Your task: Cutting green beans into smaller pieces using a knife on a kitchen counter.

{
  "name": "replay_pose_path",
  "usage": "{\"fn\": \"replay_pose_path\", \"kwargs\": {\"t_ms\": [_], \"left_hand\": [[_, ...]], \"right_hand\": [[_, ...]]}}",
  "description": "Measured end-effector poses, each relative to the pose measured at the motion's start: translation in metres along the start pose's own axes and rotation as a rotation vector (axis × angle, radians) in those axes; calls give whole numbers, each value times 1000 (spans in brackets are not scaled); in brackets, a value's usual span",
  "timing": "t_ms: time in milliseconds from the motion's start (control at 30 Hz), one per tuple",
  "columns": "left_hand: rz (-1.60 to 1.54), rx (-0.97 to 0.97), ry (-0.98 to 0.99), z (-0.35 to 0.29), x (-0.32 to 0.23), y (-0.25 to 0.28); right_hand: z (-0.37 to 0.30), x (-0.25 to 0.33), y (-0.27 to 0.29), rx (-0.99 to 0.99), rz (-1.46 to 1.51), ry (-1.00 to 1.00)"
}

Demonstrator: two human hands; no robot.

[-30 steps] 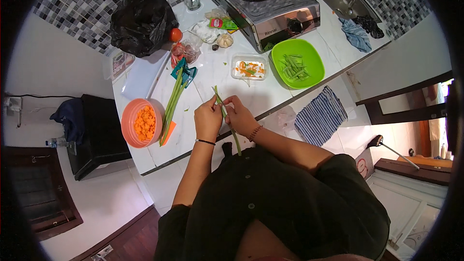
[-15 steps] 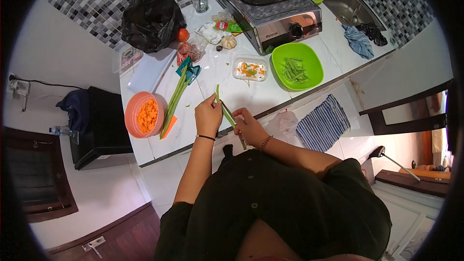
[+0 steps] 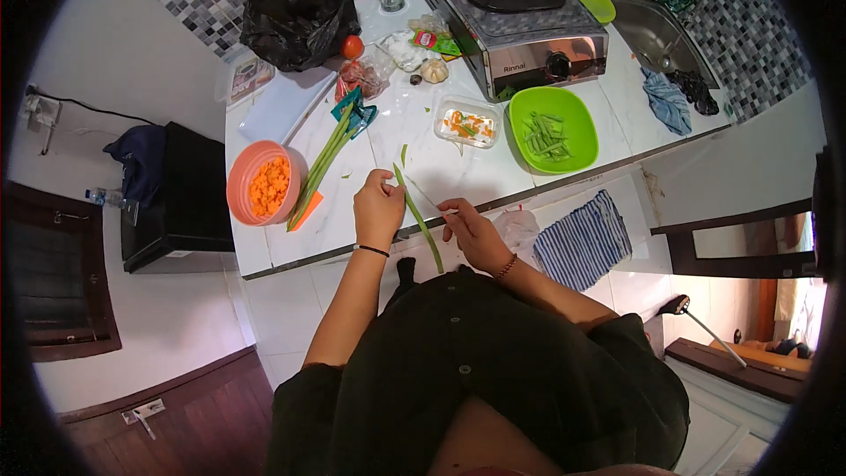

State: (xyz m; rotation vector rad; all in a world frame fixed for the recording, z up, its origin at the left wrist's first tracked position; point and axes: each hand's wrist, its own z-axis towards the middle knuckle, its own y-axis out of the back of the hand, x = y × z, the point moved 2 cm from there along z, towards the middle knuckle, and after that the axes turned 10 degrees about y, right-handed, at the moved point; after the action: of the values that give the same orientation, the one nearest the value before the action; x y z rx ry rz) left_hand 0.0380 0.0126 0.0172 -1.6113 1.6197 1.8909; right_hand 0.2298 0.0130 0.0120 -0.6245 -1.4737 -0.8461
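My left hand (image 3: 379, 213) is closed on a long green bean (image 3: 422, 229) at the counter's front edge, and the bean's lower end hangs past the edge toward me. In my right hand (image 3: 476, 238) is a knife (image 3: 426, 196), its thin blade pointing up and left, apart from the bean; the handle is mostly hidden by my fingers. Just beyond the bean's far tip lies a short bean piece (image 3: 404, 155). Left of my left hand, a bunch of long beans (image 3: 326, 159) rests beside a pink bowl (image 3: 295, 172) of diced orange pieces. A green bowl (image 3: 588, 145) holds cut beans.
A clear plastic tub (image 3: 445, 134) with orange and green scraps stands left of the green bowl. Behind are a gas stove (image 3: 546, 44), garlic (image 3: 434, 70), a tomato (image 3: 352, 47) and a black bag (image 3: 300, 18). A sink (image 3: 648, 26) and blue cloth (image 3: 665, 99) are at right.
A short piece has come off the bean's far end and lies on the counter. My right hand with the knife has moved right, away from the bean. The view has shifted slightly.
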Motion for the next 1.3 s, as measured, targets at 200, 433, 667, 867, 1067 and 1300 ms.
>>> {"fn": "replay_pose_path", "kwargs": {"t_ms": [200, 433, 667, 867, 1067, 1300], "left_hand": [[-54, -26, -16, -4, 3, -2], [-36, -15, -11, -7, 0, -2], [-53, 16, 17, -7, 0, -2], [-89, 45, 51, -5, 2, -1], [-103, 42, 40, -3, 6, -2], [-110, 47, 22, -3, 8, -4]], "right_hand": [[7, -8, -12, -10, -11, 2], [9, -10, -18, -44, -85, 17], [11, -3, -18, -38, -91, -38], [15, 1, -22, -70, -110, -9], [23, -3, -26, -67, -191, -43], [38, -3, -26, -62, -183, -41]]}}
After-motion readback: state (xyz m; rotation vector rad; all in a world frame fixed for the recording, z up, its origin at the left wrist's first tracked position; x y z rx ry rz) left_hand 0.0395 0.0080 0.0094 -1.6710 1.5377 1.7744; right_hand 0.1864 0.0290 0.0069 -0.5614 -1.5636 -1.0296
